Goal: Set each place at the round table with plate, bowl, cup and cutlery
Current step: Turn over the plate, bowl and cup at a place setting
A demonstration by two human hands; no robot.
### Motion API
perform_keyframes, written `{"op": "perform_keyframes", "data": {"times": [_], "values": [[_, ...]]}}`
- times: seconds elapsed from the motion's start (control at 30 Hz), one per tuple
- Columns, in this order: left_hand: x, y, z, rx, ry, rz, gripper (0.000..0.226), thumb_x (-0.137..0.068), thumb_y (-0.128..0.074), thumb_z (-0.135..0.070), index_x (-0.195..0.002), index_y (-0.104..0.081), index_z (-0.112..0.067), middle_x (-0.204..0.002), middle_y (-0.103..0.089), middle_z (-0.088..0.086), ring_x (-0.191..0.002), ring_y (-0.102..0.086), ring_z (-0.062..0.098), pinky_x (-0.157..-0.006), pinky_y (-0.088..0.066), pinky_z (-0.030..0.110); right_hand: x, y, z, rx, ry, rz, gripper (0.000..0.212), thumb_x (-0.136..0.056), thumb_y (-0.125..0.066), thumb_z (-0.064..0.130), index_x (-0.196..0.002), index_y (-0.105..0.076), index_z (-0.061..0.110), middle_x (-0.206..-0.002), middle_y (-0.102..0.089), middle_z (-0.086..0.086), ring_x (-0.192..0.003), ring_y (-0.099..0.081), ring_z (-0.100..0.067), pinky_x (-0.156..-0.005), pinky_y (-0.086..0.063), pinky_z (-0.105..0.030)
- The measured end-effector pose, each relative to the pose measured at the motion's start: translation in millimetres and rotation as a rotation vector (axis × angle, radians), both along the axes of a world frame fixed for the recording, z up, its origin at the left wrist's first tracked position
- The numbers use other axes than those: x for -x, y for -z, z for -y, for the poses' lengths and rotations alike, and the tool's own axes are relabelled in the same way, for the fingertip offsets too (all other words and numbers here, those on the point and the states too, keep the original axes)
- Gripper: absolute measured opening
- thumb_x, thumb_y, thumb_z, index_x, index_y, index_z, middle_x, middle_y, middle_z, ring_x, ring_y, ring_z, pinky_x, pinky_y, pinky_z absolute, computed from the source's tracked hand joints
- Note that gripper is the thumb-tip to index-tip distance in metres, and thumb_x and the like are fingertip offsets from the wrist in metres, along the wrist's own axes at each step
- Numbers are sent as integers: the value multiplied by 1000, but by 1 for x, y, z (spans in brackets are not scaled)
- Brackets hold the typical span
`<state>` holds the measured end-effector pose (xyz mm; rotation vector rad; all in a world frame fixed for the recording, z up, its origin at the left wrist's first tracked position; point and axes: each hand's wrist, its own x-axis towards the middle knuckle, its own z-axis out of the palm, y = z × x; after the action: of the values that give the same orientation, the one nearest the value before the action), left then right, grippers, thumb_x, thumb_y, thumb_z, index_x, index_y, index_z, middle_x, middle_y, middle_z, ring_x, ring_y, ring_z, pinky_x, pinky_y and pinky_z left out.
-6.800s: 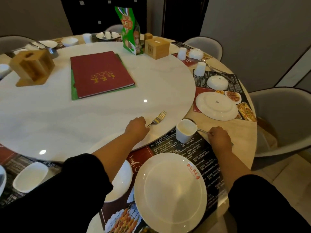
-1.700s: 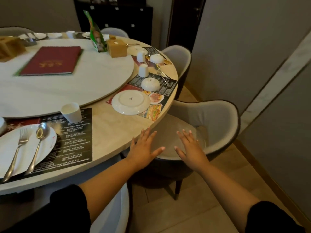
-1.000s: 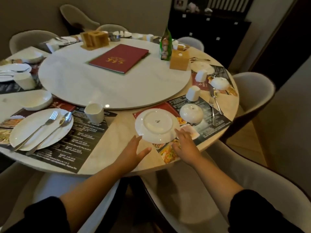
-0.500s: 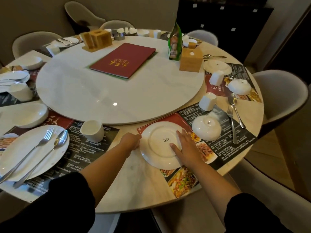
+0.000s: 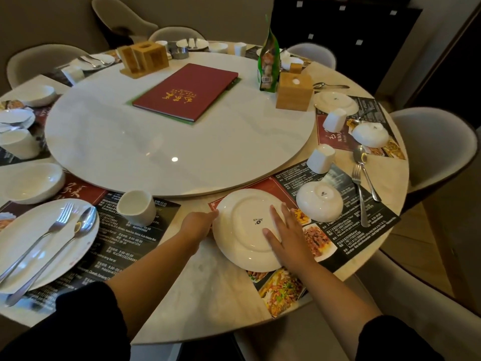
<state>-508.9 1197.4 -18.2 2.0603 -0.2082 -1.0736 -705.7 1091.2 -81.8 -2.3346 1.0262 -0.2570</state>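
Fingers [image 5: 276,217] of the right hand [image 5: 289,238] lie straight and spread on the upturned plate [image 5: 244,220]; left hand [image 5: 199,225] curls round its left rim. It sits face-down on the placemat [image 5: 346,230]. Glazed china: stiff, slick, chippable, so opposite rims look the safest hold.

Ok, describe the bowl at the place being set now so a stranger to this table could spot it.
Start at the white turntable in the table's middle; at its near right edge the left hand and right hand touch an upside-down plate. The bowl sits right of that plate on the dark placemat. It is overturned with a logo on its base, nearer than the other overturned bowl.
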Motion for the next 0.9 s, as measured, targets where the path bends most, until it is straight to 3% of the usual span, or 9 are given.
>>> {"op": "perform_keyframes", "data": {"times": [0.13,0.23,0.43,0.53,0.67,0.73,0.77,0.83,0.9], "values": [[5,-15,2,228,-35,-152,27,-94,-53,-20,-117,-58,-6,-114,-63,12,-104,-61,28,-93,-51,40,4,-9,-4,-30,17,89,77,-84,-15,73,-150,-5,34,-157,14,10,-145,17,-15,-119,-2,-49],[6,-31,11,307,-4,-266,27,-96,-50,-15,-120,-55,-5,-103,-64,12,-92,-64,26,-79,-55,37,9,-20,-17,19,-49,238,79,-83,-11,76,-149,-18,33,-157,6,14,-145,13,-7,-119,-3,-44],[12,-56,32,351,-52,-335,13,-98,-46,-10,-105,-55,-3,-81,-62,8,-63,-64,14,-49,-55,22,15,-33,-24,172,-181,349,68,-92,-24,66,-144,-30,24,-149,-34,4,-139,-29,-12,-113,-29,-39],[14,-61,40,353,-74,-381,12,-99,-44,-8,-97,-54,-2,-82,-61,9,-69,-61,16,-52,-55,23,16,-43,-17,261,-176,410,68,-92,-29,64,-142,-35,18,-142,-47,-5,-130,-43,-16,-107,-37,-31],[17,-63,44,386,-98,-437,33,-99,-44,-9,-127,-45,7,-84,-61,12,-78,-63,21,-65,-57,27,17,-57,-5,419,-216,482,53,-95,-37,53,-133,-44,16,-126,-61,-10,-116,-53,-14,-96,-43,-24],[21,-64,43,422,-73,-462,45,-100,-43,-25,-134,-40,4,-96,-63,16,-83,-65,26,-55,-59,28,17,-67,1,408,-189,548,49,-96,-39,48,-130,-52,14,-118,-65,-6,-103,-58,-8,-85,-49,-19],[23,-63,44,417,-32,-441,56,-99,-39,-40,-137,-37,1,-112,-61,19,-92,-65,30,-59,-59,32,16,-73,2,362,-149,587,49,-96,-38,48,-129,-54,14,-115,-65,-2,-96,-57,-1,-79,-49,-12],[26,-57,46,374,81,-329,76,-93,-24,-63,-146,-26,-10,-142,-44,20,-121,-52,37,-87,-52,43,16,-85,4,258,-33,655,52,-96,-35,48,-127,-57,13,-110,-62,6,-94,-54,8,-76,-41,0],[33,-54,46,382,206,-245,79,-92,-12,-65,-148,-25,-11,-148,-37,16,-135,-37,35,-107,-33,45,15,-95,4,102,162,704,46,-97,-35,43,-117,-64,13,-103,-64,12,-93,-56,11,-73,-42,-2]]}}
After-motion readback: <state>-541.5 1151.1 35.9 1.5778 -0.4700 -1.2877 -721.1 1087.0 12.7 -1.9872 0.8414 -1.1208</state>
